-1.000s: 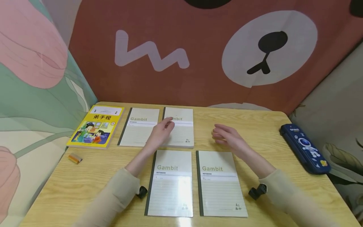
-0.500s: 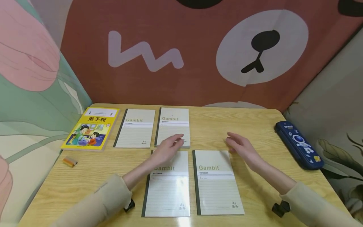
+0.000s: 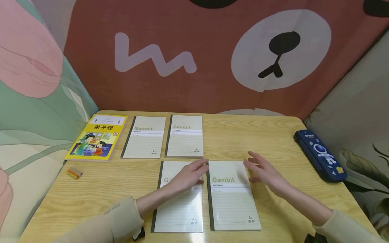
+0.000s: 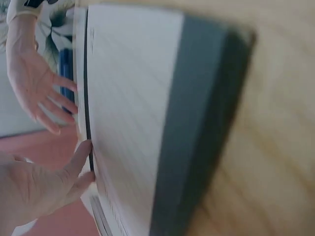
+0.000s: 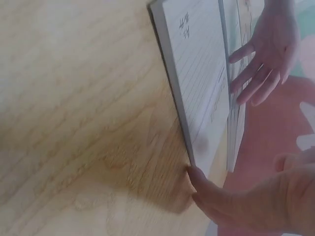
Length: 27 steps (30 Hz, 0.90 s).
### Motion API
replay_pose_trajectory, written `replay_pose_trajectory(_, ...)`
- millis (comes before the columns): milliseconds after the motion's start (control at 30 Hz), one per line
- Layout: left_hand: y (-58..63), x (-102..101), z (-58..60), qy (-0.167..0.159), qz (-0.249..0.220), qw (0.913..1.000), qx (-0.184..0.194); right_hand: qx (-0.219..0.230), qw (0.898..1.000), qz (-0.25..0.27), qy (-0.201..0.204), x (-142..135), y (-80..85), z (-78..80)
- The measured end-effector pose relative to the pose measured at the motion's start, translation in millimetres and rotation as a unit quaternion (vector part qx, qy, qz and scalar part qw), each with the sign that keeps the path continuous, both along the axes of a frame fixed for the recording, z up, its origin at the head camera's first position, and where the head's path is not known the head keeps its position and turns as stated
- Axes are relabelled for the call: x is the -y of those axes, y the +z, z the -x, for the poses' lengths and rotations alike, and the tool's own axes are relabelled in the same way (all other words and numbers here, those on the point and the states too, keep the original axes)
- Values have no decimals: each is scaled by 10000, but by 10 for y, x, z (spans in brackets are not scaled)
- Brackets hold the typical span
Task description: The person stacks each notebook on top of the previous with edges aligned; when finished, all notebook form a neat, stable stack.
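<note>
In the head view, two pale Gambit notebooks with dark spines lie side by side at the front: a front left notebook [image 3: 179, 212] and a front right notebook [image 3: 234, 209]. My left hand [image 3: 186, 177] reaches over the front left notebook, its fingertips at the spine of the front right one. On the other side, my right hand [image 3: 268, 173] is at that notebook's upper right edge, fingers extended. The right wrist view shows the right thumb [image 5: 202, 179] right at the notebook's corner. Neither hand grips anything.
Behind lie a rear left notebook [image 3: 144, 143] and a thicker-looking rear right notebook [image 3: 185, 143]. A yellow picture-cover book [image 3: 100, 138] sits at the far left, a small orange-and-grey block [image 3: 74, 172] below it. A navy astronaut pencil case [image 3: 320, 155] lies at the table's right edge.
From over the rear right notebook, my left hand has come nearer and to the right, to the front right notebook's spine. My right hand has moved nearer and rightward to its right edge.
</note>
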<state>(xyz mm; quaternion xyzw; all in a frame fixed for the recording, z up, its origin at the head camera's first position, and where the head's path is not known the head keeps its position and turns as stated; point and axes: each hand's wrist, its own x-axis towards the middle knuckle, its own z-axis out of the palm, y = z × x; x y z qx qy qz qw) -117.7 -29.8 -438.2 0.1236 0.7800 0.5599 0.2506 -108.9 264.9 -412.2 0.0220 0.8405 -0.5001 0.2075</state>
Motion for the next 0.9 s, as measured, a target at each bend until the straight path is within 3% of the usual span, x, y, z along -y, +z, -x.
replay_pose_trajectory(167, 31, -98, -99, 60, -104, 9998, 154, 151, 9997, -50, 161, 71, 34, -54)
replay_pose_trajectory(400, 35, -163, -129, 427, -222, 9982, 366, 428, 9990, -121, 67, 78, 64, -50)
replay_pose_trajectory(700, 31, -198, -79, 958, -354, 9931, 575, 616, 9976, -219, -240, 17, 46, 26)
replay_pose_trajectory(900, 29, -216, -34, 975, -393, 9926, 615, 529, 9985, -37, -167, -40, 54, 90)
